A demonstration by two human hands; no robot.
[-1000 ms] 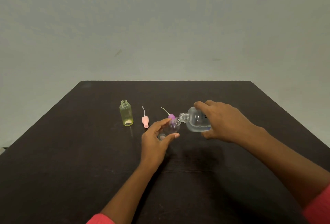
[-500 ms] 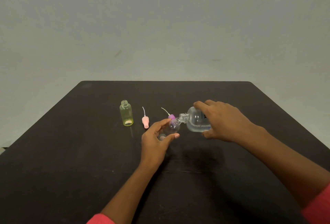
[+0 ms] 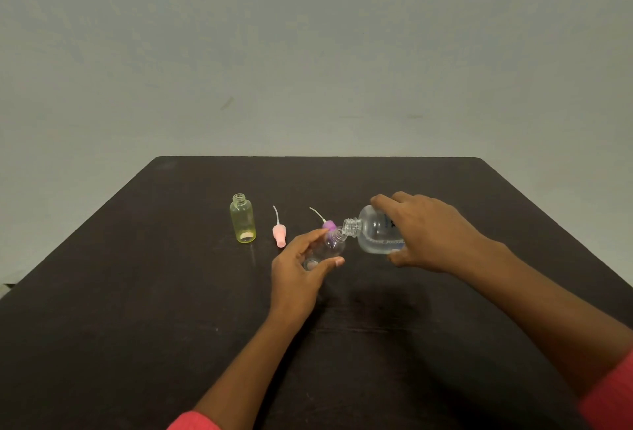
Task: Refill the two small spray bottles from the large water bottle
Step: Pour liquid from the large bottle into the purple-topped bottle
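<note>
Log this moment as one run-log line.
step: pouring | right hand: tilts large water bottle | left hand: holds clear spray bottle | yellow spray bottle: open, untouched

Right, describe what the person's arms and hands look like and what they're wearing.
Both hands, the left hand and the right hand, are bare: no gloves, rings, watch or bracelets show. The forearms are uncovered up to the frame's bottom edge, where a coral-pink sleeve begins on the left arm and a matching sleeve on the right. No markings are visible.
</note>
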